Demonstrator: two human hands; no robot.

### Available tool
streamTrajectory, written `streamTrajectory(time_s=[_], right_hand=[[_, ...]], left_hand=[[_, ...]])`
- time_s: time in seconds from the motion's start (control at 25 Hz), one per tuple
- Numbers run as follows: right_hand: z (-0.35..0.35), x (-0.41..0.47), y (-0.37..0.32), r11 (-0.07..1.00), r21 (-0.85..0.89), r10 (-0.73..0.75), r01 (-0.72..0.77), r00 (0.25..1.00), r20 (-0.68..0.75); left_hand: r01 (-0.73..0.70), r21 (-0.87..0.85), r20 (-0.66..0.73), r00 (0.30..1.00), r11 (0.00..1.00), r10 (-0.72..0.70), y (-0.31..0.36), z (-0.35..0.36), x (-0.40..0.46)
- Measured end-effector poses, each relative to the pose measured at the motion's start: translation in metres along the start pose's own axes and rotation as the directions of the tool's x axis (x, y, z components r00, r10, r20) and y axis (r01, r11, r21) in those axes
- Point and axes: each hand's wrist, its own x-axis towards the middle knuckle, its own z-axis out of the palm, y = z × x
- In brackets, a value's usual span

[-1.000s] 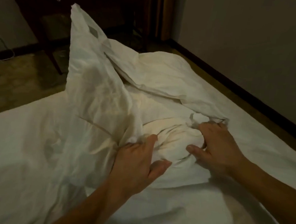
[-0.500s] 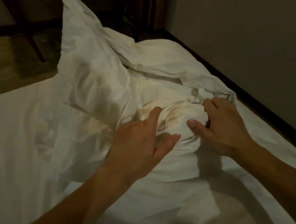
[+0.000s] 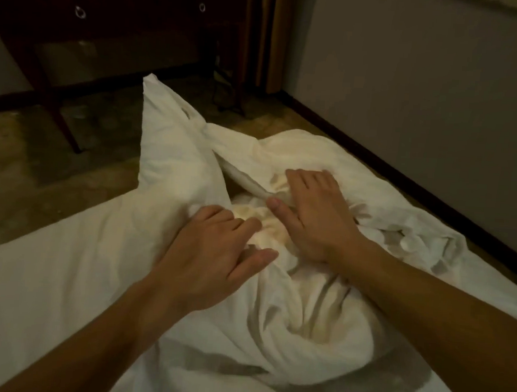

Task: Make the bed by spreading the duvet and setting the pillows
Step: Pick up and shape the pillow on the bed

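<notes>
Both hands sit on the bunched white duvet [image 3: 318, 329] in the middle of the bed [image 3: 33, 297]. The left hand [image 3: 214, 262] has its fingers curled into the cloth, gripping a fold. The right hand [image 3: 313, 217] presses on the heap, fingers bent over a crease. A pillow [image 3: 174, 160] stands tilted just beyond the left hand. Beyond the bed stands a dark wooden counter [image 3: 116, 20]; a wall [image 3: 423, 100] runs along the right.
</notes>
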Motion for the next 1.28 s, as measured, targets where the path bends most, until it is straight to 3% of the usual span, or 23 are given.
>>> streamTrajectory(time_s=[0.12, 0.24, 0.36, 0.6, 0.8, 0.88, 0.96, 1.04, 1.16, 1.28], right_hand=[[0.024, -0.001, 0.011, 0.990, -0.110, 0.083, -0.086, 0.996, -0.035], [0.010, -0.007, 0.019, 0.972, -0.090, 0.208, -0.215, 0.975, -0.080], [-0.022, -0.017, 0.042, 0.943, -0.069, 0.313, -0.325, 0.940, -0.136], [-0.022, -0.060, 0.055, 0.946, -0.077, 0.296, -0.314, 0.937, -0.184], [-0.031, -0.107, 0.098, 0.938, -0.018, 0.335, -0.347, 0.916, -0.223], [-0.029, -0.127, 0.121, 0.940, -0.012, 0.330, -0.342, 0.915, -0.232], [-0.021, -0.149, 0.139, 0.942, 0.000, 0.328, -0.336, 0.919, -0.217], [-0.008, -0.167, 0.149, 0.953, 0.025, 0.300, -0.301, 0.933, -0.198], [0.001, -0.170, 0.145, 0.961, 0.096, 0.272, -0.258, 0.946, -0.176], [-0.008, -0.154, 0.122, 0.962, 0.175, 0.251, -0.210, 0.932, -0.260]], left_hand=[[0.040, -0.185, -0.050, 0.997, 0.982, -0.050, -0.001, 0.006, -0.015], [0.005, -0.403, -0.068, 0.997, 0.915, -0.036, 0.006, -0.002, -0.029], [-0.046, -0.499, -0.056, 0.998, 0.865, 0.021, 0.020, -0.009, -0.037], [-0.072, -0.494, -0.009, 0.997, 0.867, 0.078, 0.049, -0.002, -0.053], [-0.033, -0.451, 0.117, 0.988, 0.892, 0.096, 0.088, -0.007, -0.093], [0.116, -0.454, 0.291, 0.956, 0.884, 0.023, 0.117, -0.013, -0.110], [0.208, -0.395, 0.380, 0.924, 0.895, -0.047, 0.138, -0.006, -0.128], [0.073, -0.313, 0.309, 0.951, 0.947, 0.029, 0.148, 0.006, -0.134], [0.027, -0.307, 0.173, 0.985, 0.951, 0.028, 0.162, 0.008, -0.125], [-0.052, -0.243, -0.113, 0.993, 0.969, 0.025, 0.176, 0.001, -0.097]])
